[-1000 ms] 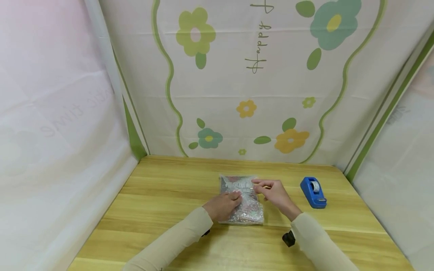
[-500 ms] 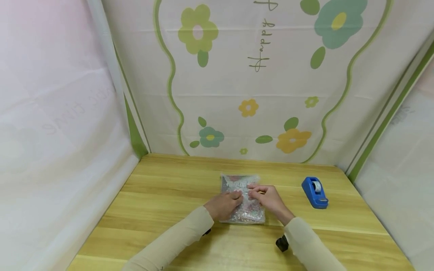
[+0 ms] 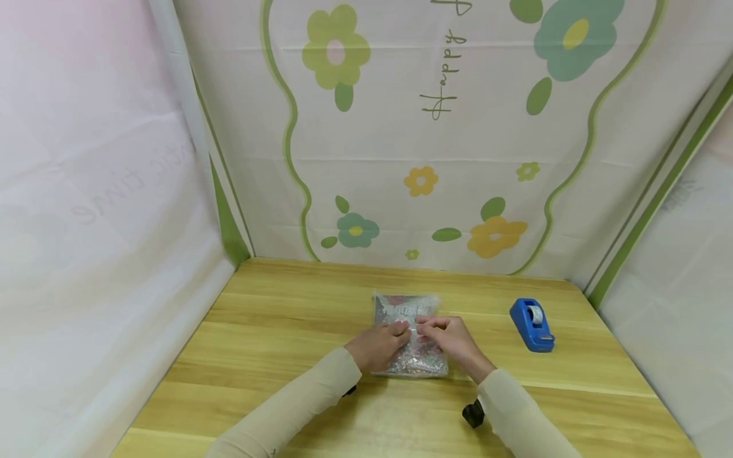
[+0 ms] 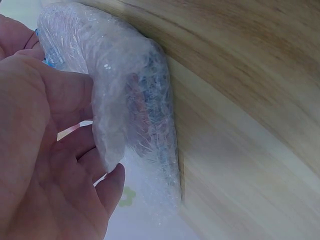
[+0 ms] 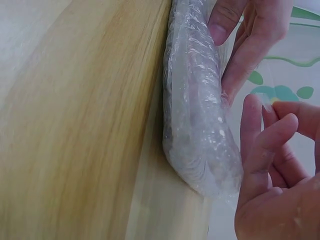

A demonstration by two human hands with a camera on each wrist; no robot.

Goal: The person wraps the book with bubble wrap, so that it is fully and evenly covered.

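Observation:
A flat package in clear bubble wrap (image 3: 420, 364) lies on the table, something reddish and dark faintly visible inside. My left hand (image 3: 375, 348) rests on its left side, fingers laid across the top. In the right wrist view, that hand's thumb presses the wrap (image 5: 195, 95). Over the package's right half is my right hand (image 3: 457, 340), its thumb and index finger pinching a short strip of clear tape (image 5: 265, 103). The fingertips of both hands are close together near the package's middle. Whether the tape touches the wrap, I cannot tell.
A blue tape dispenser (image 3: 532, 326) with a roll of tape stands to the right on the wooden table (image 3: 275, 331). Behind the table hangs a flower-printed cloth (image 3: 372, 146), and pale cloth also covers both sides.
My right hand has moved left and slightly down from the package's right edge toward its middle, still pinching the tape. The left hand has stayed on the package.

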